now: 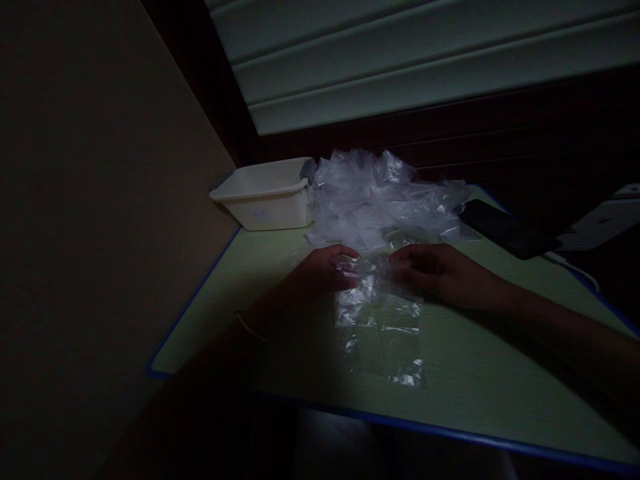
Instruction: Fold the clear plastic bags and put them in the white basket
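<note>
Before a plastic heap (375,200) flanked by a white tub (273,207) and phone (507,228), both hands (323,270) (440,275) pinch clear film (367,293).

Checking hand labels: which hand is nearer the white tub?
Left. The left hand is at the clear plastic bag, just in front and right of the white tub; the right hand is across the bag, farther right.
</note>
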`<state>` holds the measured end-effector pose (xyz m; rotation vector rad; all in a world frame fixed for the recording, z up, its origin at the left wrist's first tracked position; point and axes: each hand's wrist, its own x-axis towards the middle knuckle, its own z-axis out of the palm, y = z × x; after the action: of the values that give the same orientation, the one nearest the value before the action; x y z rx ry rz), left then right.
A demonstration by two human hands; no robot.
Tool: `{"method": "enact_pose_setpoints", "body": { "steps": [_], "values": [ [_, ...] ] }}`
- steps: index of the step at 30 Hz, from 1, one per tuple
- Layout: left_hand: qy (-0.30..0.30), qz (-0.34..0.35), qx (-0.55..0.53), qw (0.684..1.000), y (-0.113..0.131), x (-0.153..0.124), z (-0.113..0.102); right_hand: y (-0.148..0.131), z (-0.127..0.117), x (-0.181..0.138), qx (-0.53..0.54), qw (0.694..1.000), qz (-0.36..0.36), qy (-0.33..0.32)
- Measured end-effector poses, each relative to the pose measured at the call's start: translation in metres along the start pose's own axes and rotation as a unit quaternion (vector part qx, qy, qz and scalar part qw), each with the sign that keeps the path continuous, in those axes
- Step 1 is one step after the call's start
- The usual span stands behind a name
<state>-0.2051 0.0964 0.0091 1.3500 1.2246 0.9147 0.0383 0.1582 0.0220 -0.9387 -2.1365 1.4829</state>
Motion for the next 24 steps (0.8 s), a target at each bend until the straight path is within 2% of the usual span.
{"method": "enact_pose_setpoints", "body": {
  "steps": [6,9,11,14,18,20,24],
  "values": [
    [0.034,-0.032,0.006,0.999,-0.003,0.004,-0.002,-0.003,-0.005,0.000,-0.030,0.999,0.024,-0.021],
    [0.017,-0.027,0.073,0.997,-0.004,0.002,-0.003,-0.003,-0.008,-0.001,-0.055,0.998,0.022,-0.021],
    [0.020,0.001,0.157,0.987,-0.005,0.000,-0.003,-0.002,-0.009,-0.001,-0.066,0.997,0.022,-0.023],
    [0.045,0.073,0.301,0.950,-0.004,-0.004,-0.001,0.000,-0.010,0.000,-0.074,0.996,0.021,-0.038],
    [0.084,0.189,0.447,0.870,0.006,-0.010,0.001,-0.001,-0.011,0.001,-0.095,0.994,0.019,-0.046],
    [0.062,0.209,0.469,0.856,0.013,-0.013,0.003,-0.002,-0.011,0.001,-0.104,0.993,0.018,-0.053],
    [-0.031,0.193,0.451,0.871,0.018,-0.016,0.011,-0.002,-0.012,0.001,-0.069,0.995,0.045,-0.058]
  ]
}}
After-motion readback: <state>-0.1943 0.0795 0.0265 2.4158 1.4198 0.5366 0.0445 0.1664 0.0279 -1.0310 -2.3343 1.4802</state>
